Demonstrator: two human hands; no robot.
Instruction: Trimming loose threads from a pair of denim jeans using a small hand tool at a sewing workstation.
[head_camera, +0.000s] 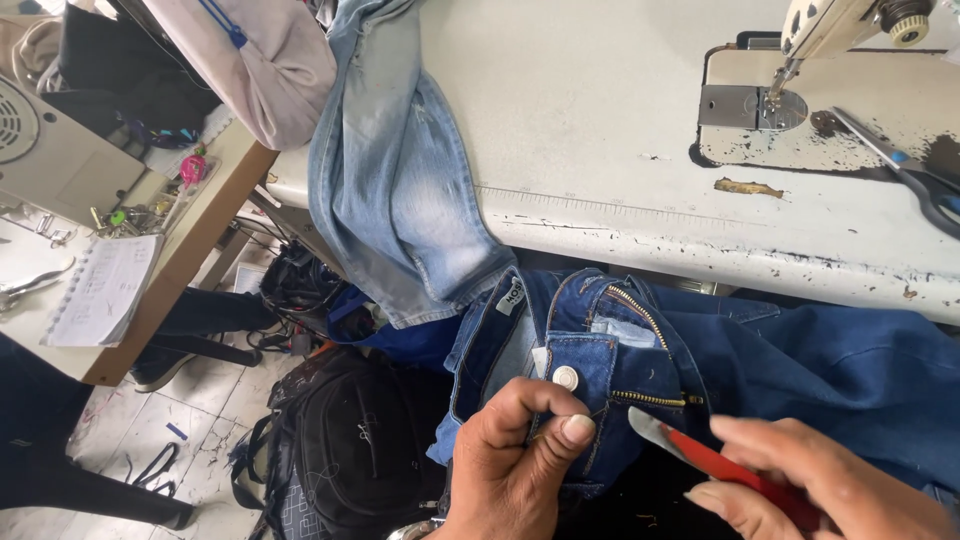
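Dark blue jeans (800, 370) lie across my lap below the table edge, fly open, with a brass zipper (645, 398) and a silver waist button (566, 377) showing. My left hand (515, 460) pinches the denim of the fly just below the button. My right hand (830, 485) holds a red-handled blade (700, 455), its grey tip pointing at the zipper area, a short gap from the cloth.
Light blue jeans (395, 160) hang over the white sewing table (620, 110). A sewing machine (840, 25) stands at the back right, scissors (915, 175) beside it. A black backpack (345, 440) sits on the floor. A notebook (105, 290) lies on a wooden side table at left.
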